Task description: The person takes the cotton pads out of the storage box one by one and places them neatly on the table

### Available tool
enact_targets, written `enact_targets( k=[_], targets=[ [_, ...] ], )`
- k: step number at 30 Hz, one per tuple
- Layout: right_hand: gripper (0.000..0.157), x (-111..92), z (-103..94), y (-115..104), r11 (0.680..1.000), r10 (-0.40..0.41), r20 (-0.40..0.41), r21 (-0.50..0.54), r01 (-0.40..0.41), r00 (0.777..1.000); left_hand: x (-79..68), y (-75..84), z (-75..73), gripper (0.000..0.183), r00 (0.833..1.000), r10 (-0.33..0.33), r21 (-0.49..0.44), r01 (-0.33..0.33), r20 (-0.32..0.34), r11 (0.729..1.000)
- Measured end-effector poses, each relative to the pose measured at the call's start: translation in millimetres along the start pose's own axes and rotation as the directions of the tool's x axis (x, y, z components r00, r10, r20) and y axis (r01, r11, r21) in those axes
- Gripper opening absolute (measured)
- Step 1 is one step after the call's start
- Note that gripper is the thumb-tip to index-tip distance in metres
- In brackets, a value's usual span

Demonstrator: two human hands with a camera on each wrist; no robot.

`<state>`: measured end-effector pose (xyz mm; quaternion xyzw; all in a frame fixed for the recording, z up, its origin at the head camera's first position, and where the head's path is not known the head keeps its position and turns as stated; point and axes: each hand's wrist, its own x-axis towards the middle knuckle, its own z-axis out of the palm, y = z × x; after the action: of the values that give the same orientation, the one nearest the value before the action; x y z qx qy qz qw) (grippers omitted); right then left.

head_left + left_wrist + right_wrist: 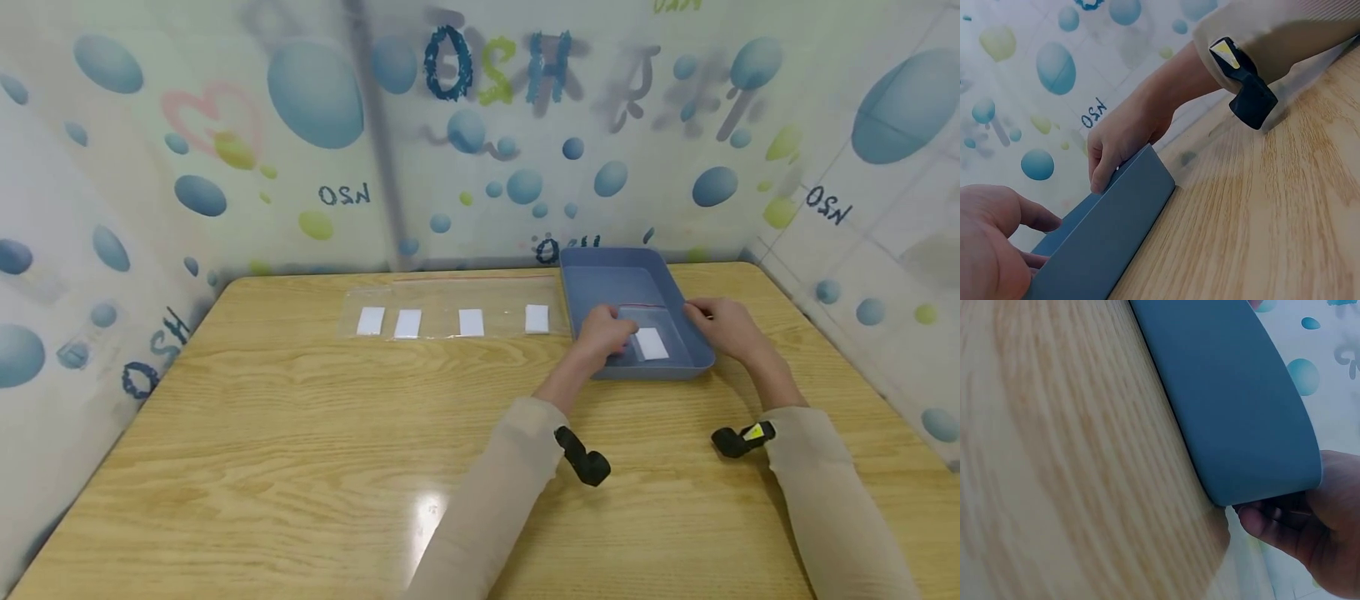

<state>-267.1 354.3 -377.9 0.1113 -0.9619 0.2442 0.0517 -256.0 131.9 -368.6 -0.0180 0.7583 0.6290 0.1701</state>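
Observation:
A blue-grey plastic tray [611,258] stands at the back right of the table. My left hand [604,332] reaches over its near left side and holds the left edge of a clear zip bag [656,317] with a white rectangle [651,343] inside. The left wrist view shows that hand [991,240] at the tray wall [1107,231], its fingertips partly hidden behind it. At the tray's right rim, my right hand [726,327] pinches the edge between thumb and fingers, the thumb outside in the right wrist view.
Left of the tray, clear zip bags [431,296] lie in a row along the back of the table, with several white rectangles [471,322] in them. Behind the wooden table [300,450] hangs a patterned curtain [480,200]. Each sleeve carries a black wrist camera [585,458].

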Motion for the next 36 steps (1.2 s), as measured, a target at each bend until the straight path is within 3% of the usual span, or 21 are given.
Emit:
enact_targets(
  k=[5,18,27,36],
  targets=[
    [0.041,1,1.7,-1,1.000,0.003,-0.007,0.004,-0.003,1.000,1.1,0.6,1.1,0.044,1.000,-0.022,-0.058,0.022,-0.001,0.998],
    [0.041,0,0.7,0,1.000,0.007,-0.012,-0.007,-0.007,1.000,4.4,1.0,4.9,0.028,0.999,-0.031,-0.082,0.033,0.032,0.996],
    [0.040,0,0.6,1,1.000,0.007,-0.003,-0.011,-0.007,1.000,0.9,-3.6,9.1,0.008,0.997,0.074,-0.015,-0.074,0.006,0.997],
    [0.042,0,-1.0,-1,1.000,0.026,0.021,-0.008,-0.025,0.999,6.3,-5.6,15.5,0.006,0.995,0.076,0.062,-0.072,-0.057,0.995]
  ],
)
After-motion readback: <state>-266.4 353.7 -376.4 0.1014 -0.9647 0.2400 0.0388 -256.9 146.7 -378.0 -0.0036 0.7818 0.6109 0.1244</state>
